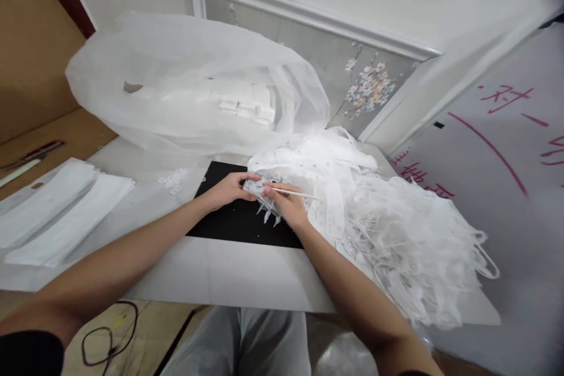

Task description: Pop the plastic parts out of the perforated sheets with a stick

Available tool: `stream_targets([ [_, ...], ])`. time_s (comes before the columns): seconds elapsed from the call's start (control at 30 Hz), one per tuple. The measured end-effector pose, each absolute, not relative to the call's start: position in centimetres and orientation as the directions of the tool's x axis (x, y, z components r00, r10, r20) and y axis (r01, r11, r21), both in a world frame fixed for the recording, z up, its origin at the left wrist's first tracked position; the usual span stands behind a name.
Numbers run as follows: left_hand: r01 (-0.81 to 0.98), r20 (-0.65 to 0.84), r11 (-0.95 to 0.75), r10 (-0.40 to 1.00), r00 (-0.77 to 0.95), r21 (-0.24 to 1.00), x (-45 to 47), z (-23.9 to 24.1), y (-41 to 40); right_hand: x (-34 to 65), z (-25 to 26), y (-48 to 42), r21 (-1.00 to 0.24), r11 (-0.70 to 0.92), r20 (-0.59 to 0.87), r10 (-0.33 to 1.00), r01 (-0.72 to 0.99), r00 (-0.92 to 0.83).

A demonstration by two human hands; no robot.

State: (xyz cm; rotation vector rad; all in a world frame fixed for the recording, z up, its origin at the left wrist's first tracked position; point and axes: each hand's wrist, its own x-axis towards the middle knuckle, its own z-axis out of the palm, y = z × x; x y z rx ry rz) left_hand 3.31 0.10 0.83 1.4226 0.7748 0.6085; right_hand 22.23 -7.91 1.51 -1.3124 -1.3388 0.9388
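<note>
My left hand (pixel 238 185) grips the left end of a whitish, translucent plastic piece (pixel 255 187) with several pointed prongs along its lower side. A slim white stick (pixel 297 193) is pinched in my right hand (pixel 286 202), its near end resting at or just above the piece; exact contact is too small to tell. Both hands are over a black mat (pixel 229 217). Touching the mat's right side lies a heap of white, flat, printed-looking pieces (pixel 326 170). My right fingers partly cover the plastic piece.
A tangled pile of white strips and loops (pixel 409 241) covers the table's right side. Behind stands a large translucent bag (pixel 176 41) with white pieces inside. Folded white packs (pixel 70 211) and small white bits (pixel 173 181) lie left. A whiteboard (pixel 484 147) borders the right.
</note>
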Motion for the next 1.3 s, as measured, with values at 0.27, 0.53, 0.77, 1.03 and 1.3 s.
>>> stream_targets([
  [0.27,0.103,-0.116,0.068,0.79,0.602,0.992,3.5,0.6,-0.3,21.8,1.3,-7.9,-0.94,0.136,0.16,0.986,0.312,0.051],
  [0.53,0.128,-0.115,0.047,0.796,0.594,0.991,3.7,0.9,-0.7,21.7,1.4,-8.0,-0.956,0.095,0.114,0.992,0.278,0.053],
  [0.77,0.18,-0.086,-0.026,0.806,0.585,0.983,3.7,1.4,-1.0,21.7,1.2,-7.9,-0.948,0.124,0.138,0.99,0.292,0.027],
  [1.03,0.159,-0.09,-0.008,0.794,0.601,0.987,3.8,1.7,-1.3,21.6,1.0,-8.0,-0.949,0.132,0.148,0.988,0.288,0.034],
  [1.3,0.158,-0.087,-0.014,0.784,0.614,0.987,3.9,2.0,-1.5,21.4,1.2,-8.0,-0.944,0.166,0.182,0.983,0.284,0.031],
])
